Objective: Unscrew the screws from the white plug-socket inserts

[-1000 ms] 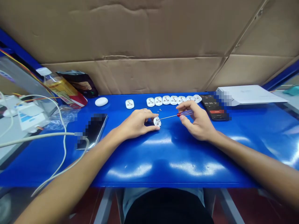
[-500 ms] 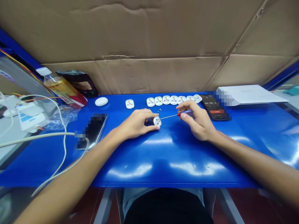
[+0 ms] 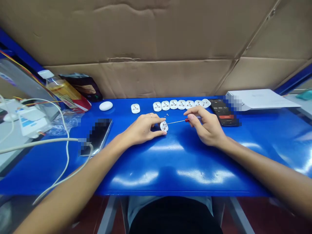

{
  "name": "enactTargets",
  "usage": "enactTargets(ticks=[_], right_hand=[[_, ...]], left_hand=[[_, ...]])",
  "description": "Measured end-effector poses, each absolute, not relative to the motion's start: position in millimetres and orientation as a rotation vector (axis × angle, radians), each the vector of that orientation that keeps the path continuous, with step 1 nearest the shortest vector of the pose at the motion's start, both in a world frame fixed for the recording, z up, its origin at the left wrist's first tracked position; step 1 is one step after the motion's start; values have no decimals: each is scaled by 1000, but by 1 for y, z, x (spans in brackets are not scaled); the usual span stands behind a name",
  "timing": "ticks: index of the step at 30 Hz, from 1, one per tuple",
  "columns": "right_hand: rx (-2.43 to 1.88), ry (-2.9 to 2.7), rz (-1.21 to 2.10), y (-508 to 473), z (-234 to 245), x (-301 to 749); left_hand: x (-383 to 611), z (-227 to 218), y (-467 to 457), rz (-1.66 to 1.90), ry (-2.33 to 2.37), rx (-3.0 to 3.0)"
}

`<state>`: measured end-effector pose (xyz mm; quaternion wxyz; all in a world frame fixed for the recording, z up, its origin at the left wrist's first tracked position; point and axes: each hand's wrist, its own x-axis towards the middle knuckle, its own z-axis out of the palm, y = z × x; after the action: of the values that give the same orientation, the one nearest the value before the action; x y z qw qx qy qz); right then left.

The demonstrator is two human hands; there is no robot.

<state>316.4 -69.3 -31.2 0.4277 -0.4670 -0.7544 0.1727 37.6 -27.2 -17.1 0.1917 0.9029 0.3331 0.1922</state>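
My left hand (image 3: pixel 146 129) pinches a small white plastic piece with metal contacts (image 3: pixel 164 126) between thumb and forefinger, its inner face turned to the right. In my right hand (image 3: pixel 206 127) is a screwdriver (image 3: pixel 176 122) with a red-collared handle. Its thin shaft points left and its tip meets the white piece; exactly what it touches there is too small to tell. Tiny metal screws (image 3: pixel 167 115) lie just behind the piece. Beyond both hands runs a row of several similar white pieces (image 3: pixel 173 104), and one more white piece (image 3: pixel 135 108) sits apart to the left.
To the left are a dark phone (image 3: pixel 98 136), a white oval object (image 3: pixel 106 106), a tilted drink bottle (image 3: pixel 67 92) and white cables (image 3: pixel 68 152). On the right lie a phone showing a timer (image 3: pixel 225 113) and a white box (image 3: pixel 263 99). Cardboard (image 3: pixel 156 39) walls the back of the blue table (image 3: pixel 165 169).
The fingers of my right hand have shifted slightly around the screwdriver handle. My left hand and the white piece have stayed in place.
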Motion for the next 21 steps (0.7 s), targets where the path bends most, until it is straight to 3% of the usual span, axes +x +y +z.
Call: enactTargets(ticks=[21], right_hand=[[-1141, -1889, 450, -69, -32, 317]], left_hand=[[37, -18, -25, 570, 928, 2530]])
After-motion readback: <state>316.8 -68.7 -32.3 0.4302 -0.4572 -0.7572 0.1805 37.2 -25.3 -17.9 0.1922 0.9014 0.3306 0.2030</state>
